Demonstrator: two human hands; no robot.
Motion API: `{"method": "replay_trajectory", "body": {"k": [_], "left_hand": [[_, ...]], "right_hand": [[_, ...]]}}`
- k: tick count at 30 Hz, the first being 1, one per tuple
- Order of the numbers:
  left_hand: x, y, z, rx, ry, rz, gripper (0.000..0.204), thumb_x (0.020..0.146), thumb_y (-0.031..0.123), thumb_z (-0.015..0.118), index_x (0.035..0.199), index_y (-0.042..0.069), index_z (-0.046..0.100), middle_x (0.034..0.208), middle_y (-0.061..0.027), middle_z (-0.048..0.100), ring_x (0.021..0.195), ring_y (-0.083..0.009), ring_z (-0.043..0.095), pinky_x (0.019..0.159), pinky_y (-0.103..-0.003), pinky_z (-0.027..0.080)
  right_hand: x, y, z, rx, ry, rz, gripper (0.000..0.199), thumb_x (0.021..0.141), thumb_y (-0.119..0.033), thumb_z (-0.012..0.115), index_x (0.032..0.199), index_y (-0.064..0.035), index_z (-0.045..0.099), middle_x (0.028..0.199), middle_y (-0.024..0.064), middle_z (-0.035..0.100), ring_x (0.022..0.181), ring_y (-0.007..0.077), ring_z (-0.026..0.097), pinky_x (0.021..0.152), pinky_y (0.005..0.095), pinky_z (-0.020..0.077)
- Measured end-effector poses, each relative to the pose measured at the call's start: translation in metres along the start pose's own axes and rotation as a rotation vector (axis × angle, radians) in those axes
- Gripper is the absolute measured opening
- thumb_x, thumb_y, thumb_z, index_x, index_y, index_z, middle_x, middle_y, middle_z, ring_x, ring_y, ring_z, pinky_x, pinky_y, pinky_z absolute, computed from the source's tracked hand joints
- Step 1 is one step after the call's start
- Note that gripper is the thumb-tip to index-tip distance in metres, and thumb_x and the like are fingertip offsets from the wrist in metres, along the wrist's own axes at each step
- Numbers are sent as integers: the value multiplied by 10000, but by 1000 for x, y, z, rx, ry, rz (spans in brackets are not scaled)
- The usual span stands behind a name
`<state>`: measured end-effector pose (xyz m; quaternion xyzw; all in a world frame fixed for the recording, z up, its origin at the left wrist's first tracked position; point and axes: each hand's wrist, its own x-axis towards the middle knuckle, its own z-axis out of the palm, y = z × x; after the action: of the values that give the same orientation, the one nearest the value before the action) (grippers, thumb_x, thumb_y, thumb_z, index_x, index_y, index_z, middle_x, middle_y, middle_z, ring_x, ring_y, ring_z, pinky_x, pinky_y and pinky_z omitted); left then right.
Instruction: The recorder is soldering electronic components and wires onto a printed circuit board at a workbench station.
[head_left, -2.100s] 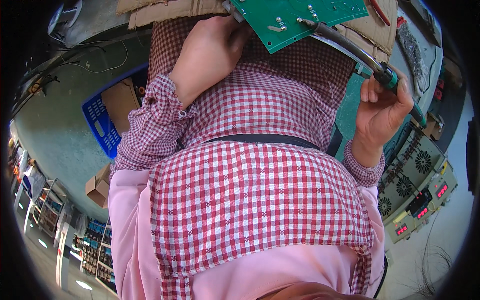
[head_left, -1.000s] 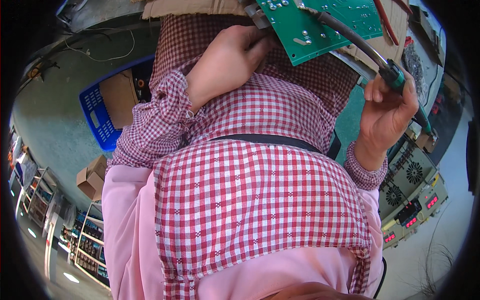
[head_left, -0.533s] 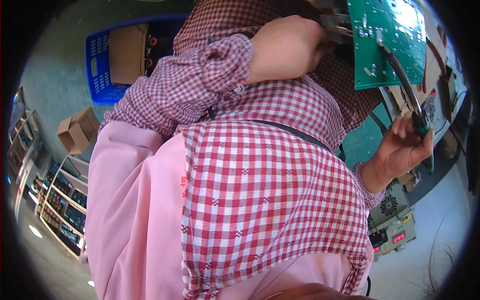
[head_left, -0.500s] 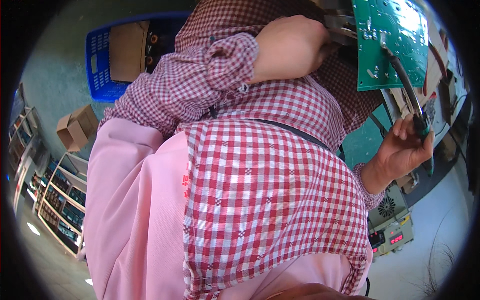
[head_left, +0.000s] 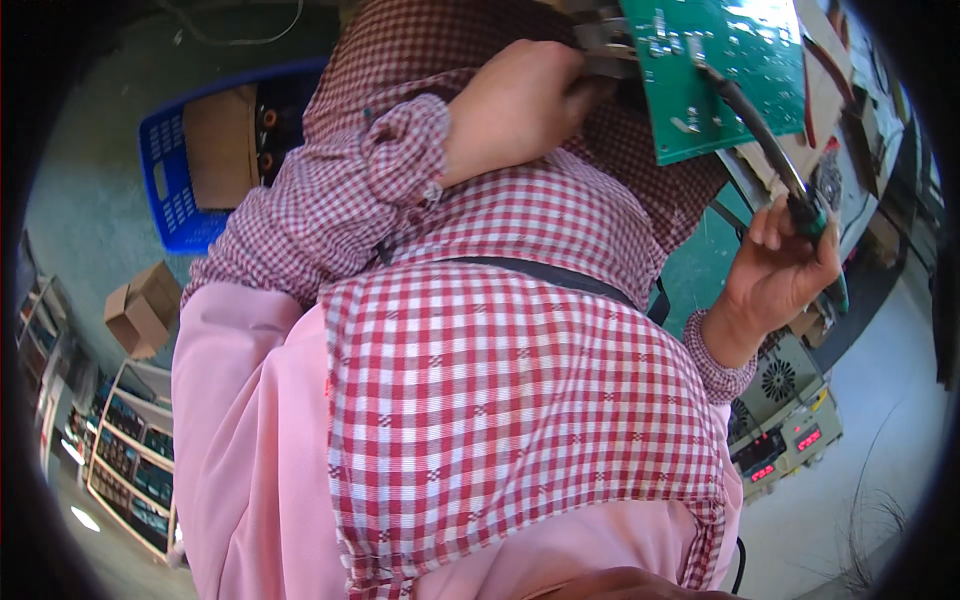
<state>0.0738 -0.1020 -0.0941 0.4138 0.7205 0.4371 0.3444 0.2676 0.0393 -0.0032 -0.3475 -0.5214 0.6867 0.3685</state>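
Observation:
A green circuit board with shiny solder spots stands tilted at the upper right. My right hand holds a soldering iron with a dark shaft and green handle. Its tip meets the board near a solder joint on the left half. To the left of the board, my left hand is closed, its fingertips hidden behind the knuckles. Those fingers are beside a grey metal piece at the board's left edge; what they grip cannot be made out.
A blue plastic crate holding cardboard and dark parts is on the floor at left, with an open carton below it. Shelving stands at the far left. Beneath my right forearm is a beige instrument with red displays.
The whole view has shifted, so the board and both hands appear farther left. The iron tip stays at about the same place on the board, and both hands keep their grips.

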Motion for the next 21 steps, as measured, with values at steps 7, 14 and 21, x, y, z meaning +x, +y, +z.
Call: {"method": "replay_trajectory", "body": {"k": [7,14,21], "left_hand": [[6,-1,-1,-53,-52,-9,230,820,195,583,852,-20,658,763,-219,623,717,-372,620,658,-430,494],[7,1,-2,-45,-64,-1,187,821,144,581,911,-3,655,770,-204,633,712,-362,625,656,-400,496],[7,-8,6,-152,-38,22,183,833,138,579,901,-16,649,715,-178,634,632,-305,618,625,-374,487]], "right_hand": [[1,-4,-1,-54,-7,-15,382,907,-341,459,1018,13,553,690,80,539,558,133,454,507,297,406],[3,-5,-1,-52,-6,-8,378,906,-330,449,1027,14,550,687,81,551,552,137,462,515,294,414],[4,-3,-3,-10,-13,11,370,911,-317,438,1033,15,544,698,84,563,552,137,462,522,291,418]]}}
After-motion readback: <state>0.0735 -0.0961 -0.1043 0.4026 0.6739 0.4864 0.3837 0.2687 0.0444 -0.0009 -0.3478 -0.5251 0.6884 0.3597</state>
